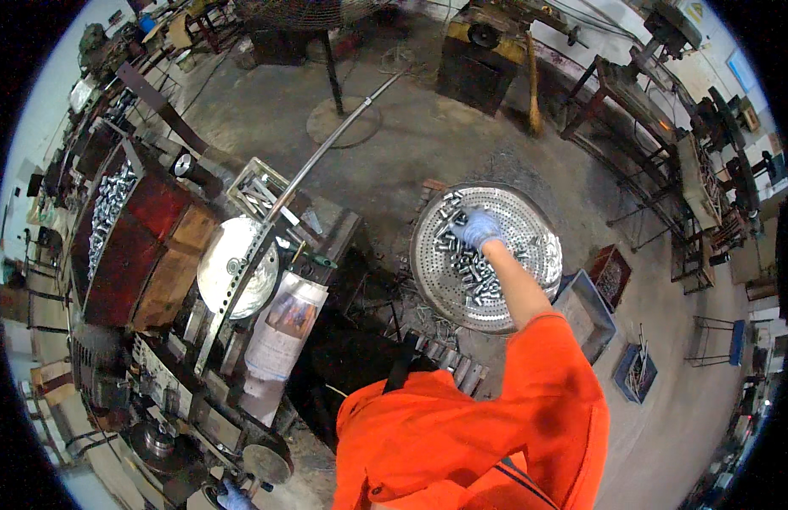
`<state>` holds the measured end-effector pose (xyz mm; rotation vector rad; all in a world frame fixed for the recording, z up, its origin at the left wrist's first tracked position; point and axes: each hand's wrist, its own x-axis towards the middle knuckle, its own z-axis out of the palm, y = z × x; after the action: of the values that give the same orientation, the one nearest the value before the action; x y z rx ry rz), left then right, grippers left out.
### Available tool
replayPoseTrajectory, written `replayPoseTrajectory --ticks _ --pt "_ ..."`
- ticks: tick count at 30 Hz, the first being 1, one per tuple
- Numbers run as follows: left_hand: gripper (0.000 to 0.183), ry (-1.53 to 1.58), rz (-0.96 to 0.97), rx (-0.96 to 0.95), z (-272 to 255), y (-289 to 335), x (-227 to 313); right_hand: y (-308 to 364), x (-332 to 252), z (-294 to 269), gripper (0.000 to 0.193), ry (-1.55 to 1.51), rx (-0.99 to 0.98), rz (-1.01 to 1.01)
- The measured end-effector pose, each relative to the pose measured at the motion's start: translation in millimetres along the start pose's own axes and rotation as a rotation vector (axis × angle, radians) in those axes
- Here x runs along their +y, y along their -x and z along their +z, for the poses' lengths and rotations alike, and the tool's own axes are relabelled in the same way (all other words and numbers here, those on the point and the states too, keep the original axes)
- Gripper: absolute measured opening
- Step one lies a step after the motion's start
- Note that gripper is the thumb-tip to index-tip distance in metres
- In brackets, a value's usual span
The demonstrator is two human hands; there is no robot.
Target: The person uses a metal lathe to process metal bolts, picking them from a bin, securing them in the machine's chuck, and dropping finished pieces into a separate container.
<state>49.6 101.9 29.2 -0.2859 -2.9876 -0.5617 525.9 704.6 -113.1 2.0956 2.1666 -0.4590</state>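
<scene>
In a blue-grey glove, my right hand [477, 228] reaches down to a heap of short, shiny metal cylinders [474, 272]. Its fingers curl in among the pieces, and what they grip is hidden. The cylinders lie on a round perforated metal tray [530, 223] to the right of centre. At the lower left edge, my gloved left hand [234, 495] is closed at a dark handwheel [212, 494] on a machine, partly cut off by the picture's edge. A round metal disc [266, 464] is beside that hand.
A red bin [160, 217] full of small metal parts stands left. A long metal bar [326, 144] slants over the machine, beside a round pale plate [232, 272] and a printed sheet [283, 336]. Grey [587, 316] and blue [635, 372] trays sit right; a fan stand [334, 76] stands ahead.
</scene>
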Motion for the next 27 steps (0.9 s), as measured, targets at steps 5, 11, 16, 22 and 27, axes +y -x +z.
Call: replayPoseTrajectory --ticks 5,11,16,22,27 --pt "0.045 -0.051 -0.009 -0.063 7.2 -9.5 -18.2 11.6 34.2 12.3 0.052 -0.364 0.065 -0.198" --pt "0.048 -0.175 0.105 0.044 10.4 -8.7 -41.7 54.2 95.6 -60.0 0.056 -0.163 0.118 0.360" --pt "0.049 0.053 -0.100 -0.047 -7.3 9.1 11.3 51.4 124.0 -26.3 0.054 -0.183 0.072 0.525" --pt "0.051 0.033 -0.060 -0.027 6.0 0.4 -1.8 45.2 106.8 -30.5 0.062 -0.142 -0.020 0.464" --pt "0.046 0.096 0.083 -0.164 -7.6 -13.2 -7.9 41.1 83.5 -22.2 0.047 -0.653 -0.026 0.197"
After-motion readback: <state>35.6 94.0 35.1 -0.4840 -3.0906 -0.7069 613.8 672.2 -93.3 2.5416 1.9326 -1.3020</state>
